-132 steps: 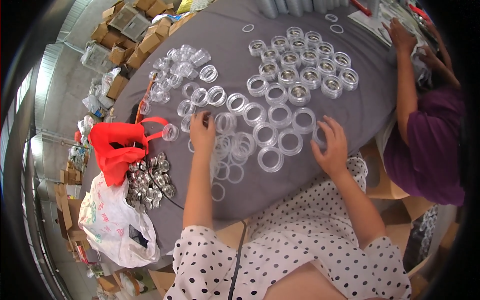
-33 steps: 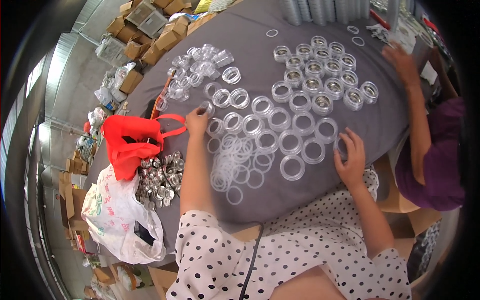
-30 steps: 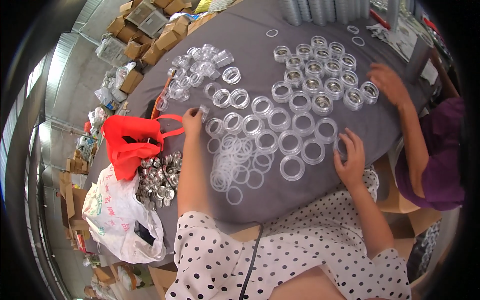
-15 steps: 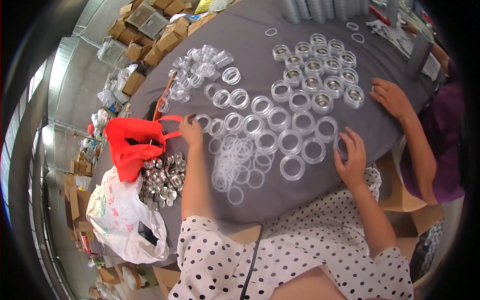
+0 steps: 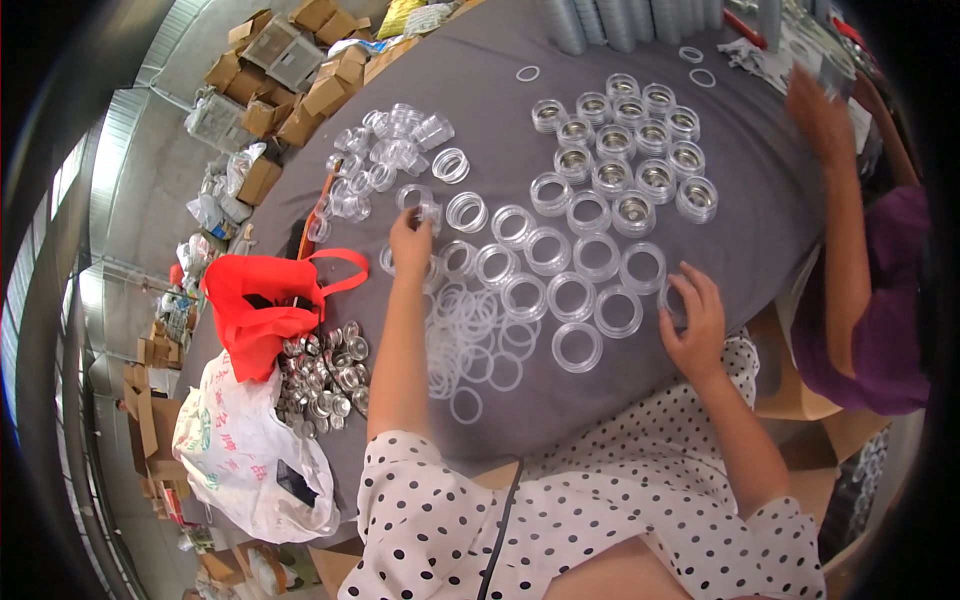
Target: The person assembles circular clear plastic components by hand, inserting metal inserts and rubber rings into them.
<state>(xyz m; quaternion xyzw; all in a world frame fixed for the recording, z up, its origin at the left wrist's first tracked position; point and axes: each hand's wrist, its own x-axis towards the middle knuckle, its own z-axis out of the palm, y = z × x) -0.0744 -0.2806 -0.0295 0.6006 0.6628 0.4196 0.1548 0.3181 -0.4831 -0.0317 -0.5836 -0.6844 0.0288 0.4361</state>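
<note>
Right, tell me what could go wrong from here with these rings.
The clear plastic ring partly under the right hand sits near the table edge; a nudge might send it off. With the left hand reaching forward, its forearm runs beside the loose pile of thin translucent rings and could scatter some.
</note>
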